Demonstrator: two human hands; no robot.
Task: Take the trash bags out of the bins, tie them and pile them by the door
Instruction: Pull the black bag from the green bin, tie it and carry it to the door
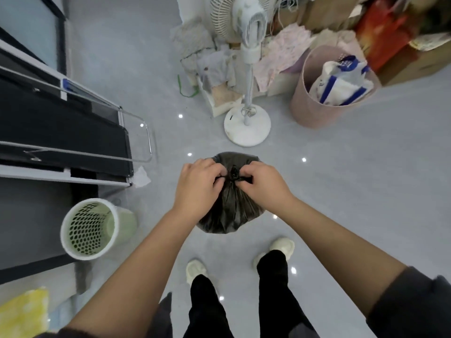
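Bag: soft, thin, slippery black film; probably light.
Grip: gathered neck.
Left hand: pinches the neck's tie.
Right hand: pinches it too.

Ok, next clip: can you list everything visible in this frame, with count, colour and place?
trash bag: one, black, on the floor at centre, neck gathered
mesh bin: one, pale green with white rim, floor at left
pink bin: one, pink, floor at upper right
carrier bag: one, blue and white, inside the pink bin
pedestal fan: one, white, beyond the trash bag
cloth pile: one, grey and pink, behind the fan
cardboard boxes: several, brown, top right
railed frame: one, black with metal rails, left
shoes: two, cream, bottom centre
left hand: pinches the bag's ties
right hand: pinches the bag's ties
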